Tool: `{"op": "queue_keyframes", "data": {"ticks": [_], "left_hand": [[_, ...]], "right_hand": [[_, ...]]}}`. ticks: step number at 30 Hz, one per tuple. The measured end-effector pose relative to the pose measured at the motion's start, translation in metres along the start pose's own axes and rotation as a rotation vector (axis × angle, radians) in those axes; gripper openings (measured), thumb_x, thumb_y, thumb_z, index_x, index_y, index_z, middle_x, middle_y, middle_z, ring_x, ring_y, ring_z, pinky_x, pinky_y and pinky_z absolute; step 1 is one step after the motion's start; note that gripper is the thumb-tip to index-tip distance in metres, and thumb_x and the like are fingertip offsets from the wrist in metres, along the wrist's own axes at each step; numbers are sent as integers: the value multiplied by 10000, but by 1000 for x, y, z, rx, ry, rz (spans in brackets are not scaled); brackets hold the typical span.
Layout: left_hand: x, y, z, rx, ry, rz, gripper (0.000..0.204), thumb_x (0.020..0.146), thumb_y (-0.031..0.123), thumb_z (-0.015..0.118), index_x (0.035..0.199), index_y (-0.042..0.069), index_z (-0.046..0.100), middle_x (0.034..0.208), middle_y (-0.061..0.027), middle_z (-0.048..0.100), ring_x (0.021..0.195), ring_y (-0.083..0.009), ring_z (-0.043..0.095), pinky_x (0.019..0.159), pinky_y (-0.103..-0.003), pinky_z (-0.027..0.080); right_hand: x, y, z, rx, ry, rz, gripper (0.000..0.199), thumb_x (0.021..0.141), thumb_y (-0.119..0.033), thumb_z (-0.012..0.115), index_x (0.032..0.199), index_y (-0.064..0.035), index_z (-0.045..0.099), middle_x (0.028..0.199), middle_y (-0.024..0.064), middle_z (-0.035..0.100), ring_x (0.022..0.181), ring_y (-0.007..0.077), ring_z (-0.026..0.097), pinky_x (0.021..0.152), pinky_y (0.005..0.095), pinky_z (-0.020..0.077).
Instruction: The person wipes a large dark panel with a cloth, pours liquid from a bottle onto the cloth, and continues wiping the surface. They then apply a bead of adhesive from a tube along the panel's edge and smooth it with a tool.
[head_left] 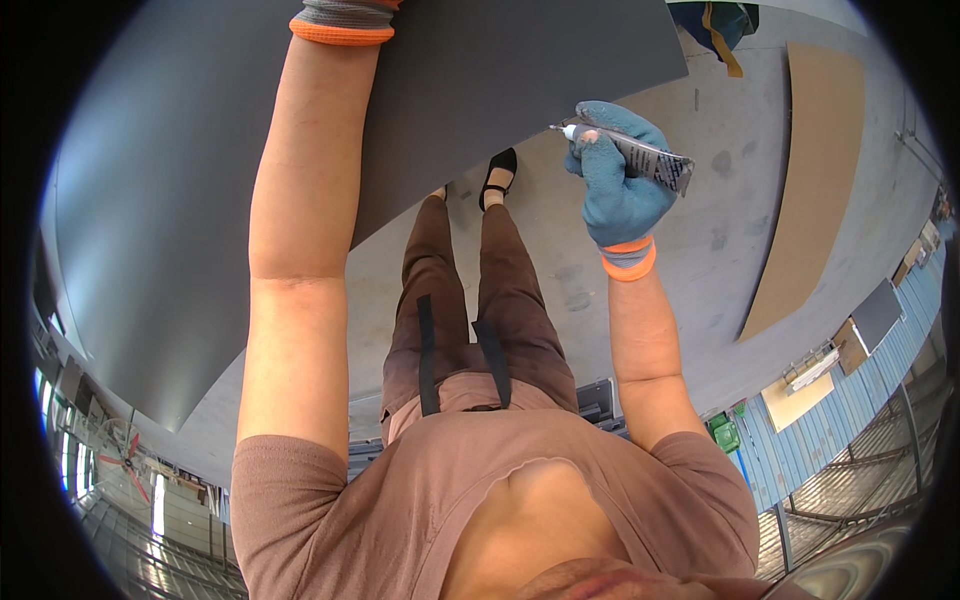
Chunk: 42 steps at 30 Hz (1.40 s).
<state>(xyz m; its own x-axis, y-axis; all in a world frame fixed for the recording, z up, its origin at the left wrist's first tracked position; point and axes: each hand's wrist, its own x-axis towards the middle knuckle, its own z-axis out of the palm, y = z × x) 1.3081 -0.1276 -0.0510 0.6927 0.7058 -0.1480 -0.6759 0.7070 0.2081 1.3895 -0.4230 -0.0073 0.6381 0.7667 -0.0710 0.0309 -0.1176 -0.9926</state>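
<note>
My right hand [618,180], in a blue glove with an orange cuff, is closed around a squeezable tube [655,163]. The tube is silver-grey with dark print, and its thin white nozzle points left towards a large dark grey panel [520,80]. A gap separates the nozzle tip from the panel's near edge. My left arm stretches forward over the panel. Of my left hand [345,14], only the grey and orange cuff end of the glove shows at the top edge; its fingers lie outside the picture.
A long brown board [815,180] lies on the concrete floor [720,200] at the right. At the far right is a dark bundle with a yellow strap [722,40]. My feet stand near the panel's edge. A green container [724,433] stands by the blue corrugated wall [850,425].
</note>
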Motion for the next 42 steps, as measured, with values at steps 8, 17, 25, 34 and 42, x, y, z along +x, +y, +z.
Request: {"op": "queue_keyframes", "data": {"ticks": [8,17,25,34,42], "left_hand": [[1,-1,0,-15,-15,4,339,1085,240,481,1245,-18,632,1372,-200,629,1304,-376,585,1149,-508,454],[6,-4,-5,140,-73,61,347,1085,245,474,1257,-14,628,1378,-198,629,1311,-376,580,1160,-511,440],[4,0,0,-24,25,-13,346,1083,242,478,1258,-13,633,1376,-197,632,1308,-372,583,1150,-510,451],[2,2,-1,-16,15,-20,359,1083,240,473,1270,-27,622,1377,-202,629,1309,-375,582,1153,-503,451],[1,6,3,-15,25,-43,355,1085,241,472,1261,-23,631,1367,-194,639,1303,-370,591,1150,-498,456]], "right_hand": [[-1,-3,3,-66,-7,-48,159,898,-3,709,1032,84,712,895,133,748,700,136,681,653,268,566],[-1,1,5,-108,22,-79,135,897,-2,709,997,87,719,881,140,747,701,147,687,651,273,569],[-2,4,3,-151,-21,-153,200,928,-31,696,1083,96,694,798,114,716,636,112,642,575,265,554],[-1,6,4,-131,-21,-131,208,928,-36,699,1086,99,695,796,113,719,633,111,638,571,267,552],[0,5,5,-162,-35,-177,193,926,-15,698,1081,101,694,792,117,716,634,111,634,572,268,549]]}}
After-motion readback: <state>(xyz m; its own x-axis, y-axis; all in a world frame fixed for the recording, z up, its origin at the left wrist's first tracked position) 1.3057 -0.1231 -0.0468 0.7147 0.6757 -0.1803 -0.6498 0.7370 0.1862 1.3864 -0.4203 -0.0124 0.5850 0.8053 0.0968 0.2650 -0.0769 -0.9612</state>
